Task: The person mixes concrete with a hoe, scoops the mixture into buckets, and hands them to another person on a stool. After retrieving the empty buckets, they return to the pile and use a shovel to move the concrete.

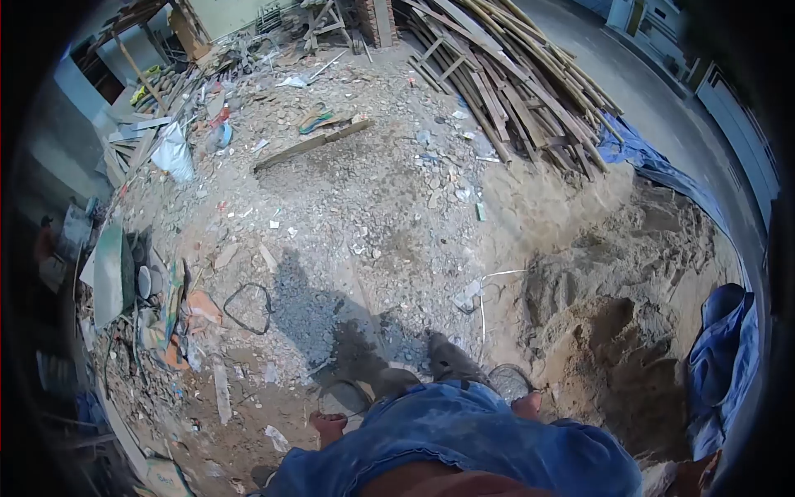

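Observation:
My left hand point(330, 424) is closed at the near side of a round bucket point(344, 398), low in the view and left of my legs. On the other side, my right hand point(527, 404) is closed beside a second round bucket point(509, 382). Both fists look wrapped round the bucket handles, though the handles themselves are too small to make out. Greyish material shows inside the rims. My blue shirt point(447, 414) covers the area between the hands, and my dark-clad legs show just beyond it.
Rubble and gravel point(381, 207) spread ahead, crossed by a loose plank point(315, 145). A timber pile point(505, 74) lies at upper right, above a dug sand heap point(613, 323) and blue tarp point(725, 348). Debris and a green panel point(112, 273) line the left, near another person point(47, 248).

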`<state>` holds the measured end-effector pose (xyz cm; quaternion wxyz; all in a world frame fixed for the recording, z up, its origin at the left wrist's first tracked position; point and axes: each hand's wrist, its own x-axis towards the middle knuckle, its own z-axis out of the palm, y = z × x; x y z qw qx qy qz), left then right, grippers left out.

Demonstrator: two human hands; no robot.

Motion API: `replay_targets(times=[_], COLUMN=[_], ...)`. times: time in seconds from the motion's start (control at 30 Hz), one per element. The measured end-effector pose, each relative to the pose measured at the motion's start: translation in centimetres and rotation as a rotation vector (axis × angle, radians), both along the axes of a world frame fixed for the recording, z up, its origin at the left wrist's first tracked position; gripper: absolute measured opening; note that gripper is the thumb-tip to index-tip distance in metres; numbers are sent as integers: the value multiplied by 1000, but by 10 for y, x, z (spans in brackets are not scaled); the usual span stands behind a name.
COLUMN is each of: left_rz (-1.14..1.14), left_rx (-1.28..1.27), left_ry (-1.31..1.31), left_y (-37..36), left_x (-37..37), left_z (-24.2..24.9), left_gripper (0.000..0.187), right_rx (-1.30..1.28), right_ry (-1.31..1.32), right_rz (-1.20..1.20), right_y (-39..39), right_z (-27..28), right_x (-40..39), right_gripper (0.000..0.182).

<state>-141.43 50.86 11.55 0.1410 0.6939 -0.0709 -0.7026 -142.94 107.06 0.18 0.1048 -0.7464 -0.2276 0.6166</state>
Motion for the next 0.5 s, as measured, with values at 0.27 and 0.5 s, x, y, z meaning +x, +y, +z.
replay_targets(times=[0.27, 0.5], left_rz=[27, -121], left_rx=[88, 64], left_ry=[108, 129], left_y=[11, 17], left_x=[-193, -412], left_z=[-19, -46], left_gripper=[34, 29], right_rx=[91, 106], right_ry=[14, 4], right_rz=[-86, -104], right_y=[-2, -26], right_z=[56, 34], right_x=[-203, -436], right_gripper=[13, 19])
